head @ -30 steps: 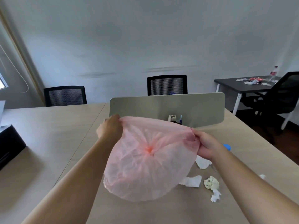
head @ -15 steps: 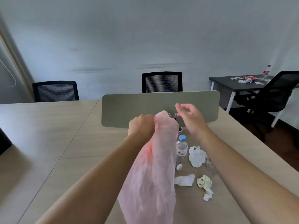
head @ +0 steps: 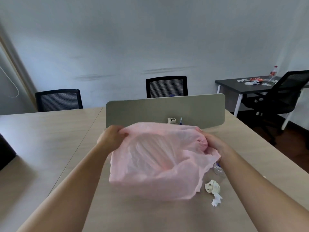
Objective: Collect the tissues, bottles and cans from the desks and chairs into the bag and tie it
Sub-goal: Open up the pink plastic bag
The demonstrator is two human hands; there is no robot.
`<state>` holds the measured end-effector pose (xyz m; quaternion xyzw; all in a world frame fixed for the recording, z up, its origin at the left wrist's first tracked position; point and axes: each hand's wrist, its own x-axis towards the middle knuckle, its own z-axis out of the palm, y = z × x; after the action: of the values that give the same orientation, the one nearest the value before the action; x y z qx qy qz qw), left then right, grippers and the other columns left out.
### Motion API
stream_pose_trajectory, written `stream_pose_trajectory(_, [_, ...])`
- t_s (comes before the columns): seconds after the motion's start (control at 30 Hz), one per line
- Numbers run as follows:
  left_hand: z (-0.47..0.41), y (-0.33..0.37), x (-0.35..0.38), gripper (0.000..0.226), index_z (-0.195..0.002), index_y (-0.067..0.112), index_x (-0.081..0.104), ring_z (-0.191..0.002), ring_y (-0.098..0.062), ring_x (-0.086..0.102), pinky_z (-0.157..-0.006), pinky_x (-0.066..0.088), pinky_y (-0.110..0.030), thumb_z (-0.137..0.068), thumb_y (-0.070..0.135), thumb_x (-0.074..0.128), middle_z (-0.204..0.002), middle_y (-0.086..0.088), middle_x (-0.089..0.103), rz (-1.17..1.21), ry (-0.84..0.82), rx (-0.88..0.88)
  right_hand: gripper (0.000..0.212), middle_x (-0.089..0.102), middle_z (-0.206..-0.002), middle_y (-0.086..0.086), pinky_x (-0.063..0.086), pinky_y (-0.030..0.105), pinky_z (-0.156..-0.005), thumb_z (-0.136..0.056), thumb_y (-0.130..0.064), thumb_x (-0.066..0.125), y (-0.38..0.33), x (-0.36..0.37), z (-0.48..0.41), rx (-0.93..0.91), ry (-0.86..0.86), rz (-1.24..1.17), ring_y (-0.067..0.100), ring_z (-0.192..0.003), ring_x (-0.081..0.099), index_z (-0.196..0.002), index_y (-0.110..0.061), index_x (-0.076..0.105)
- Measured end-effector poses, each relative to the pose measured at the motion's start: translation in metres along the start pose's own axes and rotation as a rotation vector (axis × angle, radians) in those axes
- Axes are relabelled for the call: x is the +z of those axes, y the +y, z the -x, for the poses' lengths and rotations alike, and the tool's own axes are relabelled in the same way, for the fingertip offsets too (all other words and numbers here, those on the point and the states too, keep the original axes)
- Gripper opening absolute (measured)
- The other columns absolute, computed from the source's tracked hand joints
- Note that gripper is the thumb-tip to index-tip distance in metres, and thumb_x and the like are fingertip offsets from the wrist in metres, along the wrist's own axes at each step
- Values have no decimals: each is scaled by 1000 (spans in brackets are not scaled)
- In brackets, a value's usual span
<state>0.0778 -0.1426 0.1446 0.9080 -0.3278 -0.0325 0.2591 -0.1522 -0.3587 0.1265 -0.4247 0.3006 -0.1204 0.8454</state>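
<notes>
Nearest me on the pale tabletop (head: 147,216) lie a small white shred (head: 216,200) and, just behind it, a crumpled tissue (head: 212,186). A clear bottle (head: 219,171) lies on its side just under the right edge of the pink bag (head: 158,158). I hold that bag spread open above the tabletop. My left grip (head: 111,137) pinches the rim on 1 side, and my right grip (head: 213,143) clutches the bunched rim on the other. Beyond stands a grey divider (head: 150,109), then a black chair (head: 166,87). Far right, a dark desk (head: 232,83) carries white tissues (head: 250,83) and an upright bottle (head: 274,72).
</notes>
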Motion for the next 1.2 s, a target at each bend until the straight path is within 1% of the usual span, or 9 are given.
stream_pose_trajectory(0.1, [29, 3, 6, 78, -136, 33, 39, -124, -19, 46, -105, 38, -42, -65, 40, 70, -135, 4, 49, 22, 36, 213, 40, 70, -97, 13, 52, 38, -89, -94, -41, 49, -2, 5, -10, 55, -32, 134, 26, -91, 67, -100, -5, 68])
stream_pose_trajectory(0.23, [48, 76, 29, 76, -134, 34, 38, -126, -12, 42, -101, 33, -34, -67, 55, 66, -136, 12, 47, -147, 155, 587, 38, 67, -104, 12, 50, 37, -93, -89, -39, 59, -26, 29, -10, -5, -162, 270, 24, -97, 64, -110, -7, 65])
stream_pose_trajectory(0.37, [30, 115, 42, 23, -111, 17, 52, -100, -36, 60, -72, 43, -36, -89, 12, 46, -109, -8, 64, -439, 127, 420, 44, 66, -85, 12, 52, 31, -69, -92, -50, 51, -56, 58, 13, -165, 13, 740, 20, -68, 63, -91, -9, 67])
stream_pose_trajectory(0.53, [4, 132, 14, 29, -109, 12, 61, -102, -36, 62, -73, 43, -35, -88, 5, 42, -111, -14, 65, -387, 162, 185, 95, 46, -130, -17, 41, 31, -91, -63, -78, 55, -58, 62, 87, -487, 98, 1020, 11, -113, 53, -144, -35, 31])
stream_pose_trajectory(0.67, [-12, 132, -8, 27, -109, 7, 61, -104, -34, 61, -72, 42, -35, -91, 10, 41, -114, -14, 63, -336, 156, 21, 82, 62, -114, -21, 54, 27, -85, -65, -43, 82, -32, 26, 116, -234, -135, 1325, 0, -100, 62, -134, -30, 40])
stream_pose_trajectory(0.77, [-15, 120, -21, 27, -109, 6, 60, -106, -36, 59, -73, 41, -34, -89, 8, 42, -113, -15, 63, -339, 188, -7, 28, 72, -85, 0, 56, 25, -60, -77, -16, 69, -38, -6, 102, -163, -264, 897, 7, -69, 68, -103, -7, 64])
stream_pose_trajectory(0.93, [-15, 80, -22, 28, -101, 10, 64, -100, -38, 58, -73, 46, -37, -84, 6, 43, -108, -15, 61, -158, 229, 7, 39, 74, -84, 15, 59, 30, -56, -94, -7, 41, -36, -21, 61, -132, -108, 45, 21, -69, 73, -80, 0, 76])
stream_pose_trajectory(1.1, [1, 38, -20, 39, -110, 22, 54, -82, -23, 54, -80, 49, -39, -80, -3, 51, -103, 5, 55, 79, 281, 320, 27, 70, -70, 17, 60, 35, -55, -95, 1, 35, -31, -18, 23, -12, 84, 134, 26, -58, 69, -92, 4, 62])
stream_pose_trajectory(1.2, [12, 30, -20, 44, -82, 29, 52, -78, -19, 57, -74, 53, -39, -74, -13, 42, -105, 9, 52, 16, 237, 505, 27, 70, -76, 15, 57, 37, -54, -102, -15, 35, -39, -12, 15, -74, 168, 144, 26, -64, 69, -97, -1, 58])
